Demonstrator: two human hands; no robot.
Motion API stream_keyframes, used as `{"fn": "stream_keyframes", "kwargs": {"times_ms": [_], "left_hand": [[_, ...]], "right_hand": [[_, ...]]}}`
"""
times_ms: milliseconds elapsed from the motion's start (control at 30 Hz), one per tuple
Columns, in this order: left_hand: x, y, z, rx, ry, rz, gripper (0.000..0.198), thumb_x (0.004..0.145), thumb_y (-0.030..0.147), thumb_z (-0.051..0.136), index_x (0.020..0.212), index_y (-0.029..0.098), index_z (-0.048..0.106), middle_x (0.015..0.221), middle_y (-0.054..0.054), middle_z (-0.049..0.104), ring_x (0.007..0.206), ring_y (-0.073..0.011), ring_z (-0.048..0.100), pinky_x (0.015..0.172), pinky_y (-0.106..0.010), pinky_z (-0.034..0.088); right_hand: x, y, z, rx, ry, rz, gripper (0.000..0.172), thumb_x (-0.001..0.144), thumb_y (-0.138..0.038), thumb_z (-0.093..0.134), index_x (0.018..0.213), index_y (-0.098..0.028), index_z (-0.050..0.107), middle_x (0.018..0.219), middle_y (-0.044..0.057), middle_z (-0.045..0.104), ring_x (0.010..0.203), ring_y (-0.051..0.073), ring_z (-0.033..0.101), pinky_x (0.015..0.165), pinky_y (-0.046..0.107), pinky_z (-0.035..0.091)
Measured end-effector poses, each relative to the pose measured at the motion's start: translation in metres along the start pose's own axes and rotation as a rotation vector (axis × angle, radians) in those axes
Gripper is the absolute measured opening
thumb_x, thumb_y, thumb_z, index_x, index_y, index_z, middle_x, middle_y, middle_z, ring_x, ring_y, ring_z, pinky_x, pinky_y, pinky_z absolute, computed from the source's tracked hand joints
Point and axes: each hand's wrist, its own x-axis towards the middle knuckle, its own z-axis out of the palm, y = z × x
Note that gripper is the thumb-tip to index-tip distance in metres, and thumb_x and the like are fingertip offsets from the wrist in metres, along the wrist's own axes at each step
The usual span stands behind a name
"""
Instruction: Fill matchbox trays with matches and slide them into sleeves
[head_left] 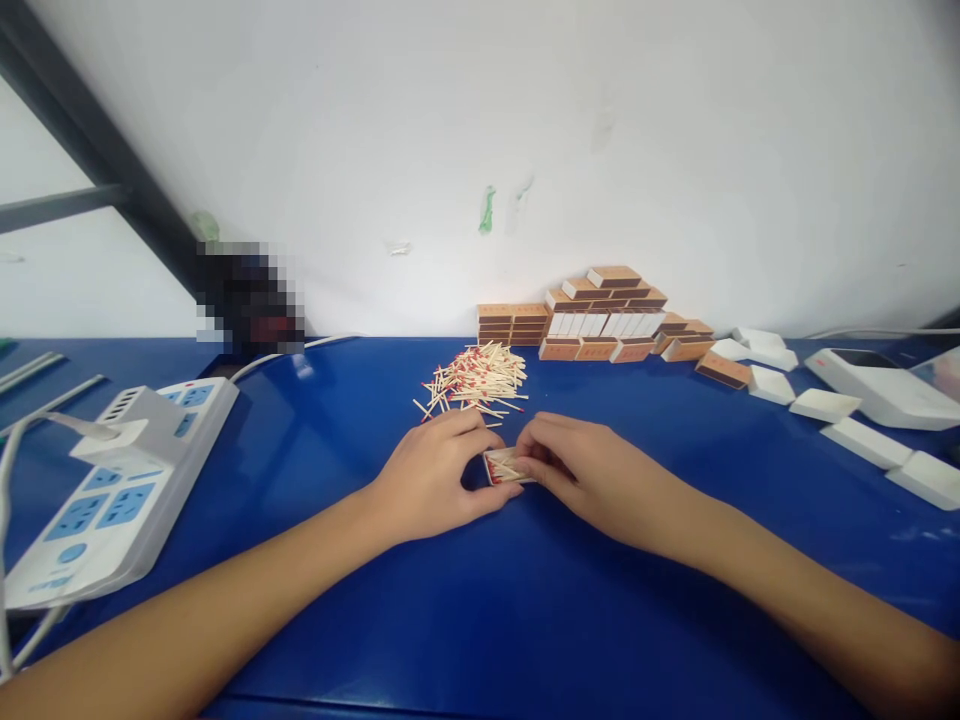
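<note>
A small white matchbox tray with red-tipped matches in it lies on the blue table between my hands. My left hand grips the tray from its left side, thumb along the near edge and fingers at the far edge. My right hand is closed at the tray's right end, its fingertips pinched over the matches; whether it holds some of them is hidden by the fingers. Just beyond the hands is a loose heap of matches.
Matchboxes are stacked against the wall behind the heap. White empty trays curve along the right, beside a white device. On the left lies a power strip with cables. The blue table extends toward me.
</note>
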Motion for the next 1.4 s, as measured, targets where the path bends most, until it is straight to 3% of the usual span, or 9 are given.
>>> {"fn": "stream_keyframes", "kwargs": {"times_ms": [133, 433, 567, 733, 800, 967, 1100, 1333, 1400], "left_hand": [[-0.001, 0.001, 0.001, 0.021, 0.009, 0.028, 0.026, 0.090, 0.045, 0.073, 0.098, 0.020, 0.072, 0.092, -0.003, 0.064, 0.087, -0.0198, 0.063, 0.075, -0.033, 0.051], [0.000, 0.003, 0.000, 0.091, 0.008, 0.116, 0.023, 0.092, 0.042, 0.071, 0.095, 0.019, 0.073, 0.091, -0.004, 0.066, 0.085, -0.0198, 0.064, 0.072, -0.032, 0.051], [-0.001, 0.002, -0.001, 0.077, 0.008, 0.123, 0.025, 0.091, 0.043, 0.073, 0.099, 0.019, 0.073, 0.092, -0.004, 0.067, 0.087, -0.0206, 0.066, 0.075, -0.033, 0.053], [0.000, -0.002, -0.004, -0.041, -0.010, 0.092, 0.028, 0.089, 0.044, 0.075, 0.103, 0.020, 0.074, 0.094, -0.004, 0.068, 0.087, -0.0190, 0.067, 0.077, -0.032, 0.053], [0.002, -0.005, -0.008, -0.064, -0.006, 0.084, 0.028, 0.090, 0.045, 0.075, 0.104, 0.020, 0.074, 0.094, -0.003, 0.068, 0.085, -0.0182, 0.066, 0.076, -0.031, 0.052], [0.006, -0.011, -0.016, 0.015, 0.105, 0.075, 0.028, 0.088, 0.043, 0.078, 0.105, 0.021, 0.075, 0.094, -0.003, 0.070, 0.085, -0.0186, 0.066, 0.076, -0.031, 0.051], [0.005, -0.009, -0.016, 0.011, 0.097, 0.091, 0.026, 0.089, 0.042, 0.077, 0.105, 0.021, 0.075, 0.096, -0.002, 0.070, 0.086, -0.0177, 0.066, 0.077, -0.031, 0.052], [0.003, -0.003, -0.014, 0.027, 0.095, 0.093, 0.029, 0.088, 0.044, 0.078, 0.105, 0.020, 0.076, 0.093, -0.003, 0.070, 0.086, -0.0196, 0.067, 0.078, -0.033, 0.053], [0.002, -0.002, -0.013, -0.005, 0.038, 0.097, 0.029, 0.088, 0.045, 0.078, 0.104, 0.020, 0.076, 0.095, -0.004, 0.070, 0.087, -0.0196, 0.067, 0.079, -0.033, 0.054]], "right_hand": [[0.002, -0.005, 0.004, 0.011, 0.076, -0.008, 0.026, 0.105, -0.034, 0.050, 0.090, -0.021, 0.066, 0.092, 0.004, 0.067, 0.078, 0.017, 0.061, 0.069, 0.031, 0.042], [0.003, -0.013, 0.001, -0.034, -0.027, 0.032, 0.025, 0.102, -0.034, 0.059, 0.083, -0.021, 0.065, 0.087, 0.003, 0.065, 0.076, 0.016, 0.060, 0.066, 0.029, 0.041], [0.003, -0.013, -0.006, -0.158, -0.060, -0.041, 0.022, 0.105, -0.028, 0.054, 0.089, -0.019, 0.066, 0.097, 0.006, 0.065, 0.076, 0.016, 0.062, 0.066, 0.030, 0.043], [0.003, -0.003, -0.009, -0.214, -0.005, -0.171, 0.020, 0.105, -0.023, 0.051, 0.095, -0.020, 0.068, 0.097, 0.006, 0.065, 0.071, 0.016, 0.061, 0.064, 0.029, 0.044], [0.003, 0.002, -0.008, -0.173, 0.048, -0.227, 0.021, 0.106, -0.027, 0.049, 0.101, -0.021, 0.069, 0.098, 0.006, 0.066, 0.076, 0.017, 0.063, 0.067, 0.030, 0.046], [0.003, 0.013, -0.015, -0.269, 0.337, -0.230, 0.025, 0.107, -0.033, 0.046, 0.102, -0.020, 0.068, 0.094, 0.008, 0.066, 0.076, 0.018, 0.060, 0.068, 0.032, 0.044], [0.006, 0.023, -0.023, -0.335, 0.412, -0.175, 0.027, 0.106, -0.032, 0.045, 0.099, -0.018, 0.068, 0.093, 0.008, 0.067, 0.074, 0.018, 0.060, 0.068, 0.032, 0.043], [0.012, 0.035, -0.018, -0.300, 0.299, -0.080, 0.023, 0.104, -0.030, 0.050, 0.094, -0.018, 0.068, 0.089, 0.006, 0.065, 0.073, 0.018, 0.058, 0.067, 0.031, 0.040], [0.016, 0.036, -0.012, -0.225, 0.258, -0.049, 0.020, 0.102, -0.029, 0.053, 0.095, -0.019, 0.068, 0.089, 0.005, 0.064, 0.074, 0.017, 0.058, 0.067, 0.031, 0.041]]}}
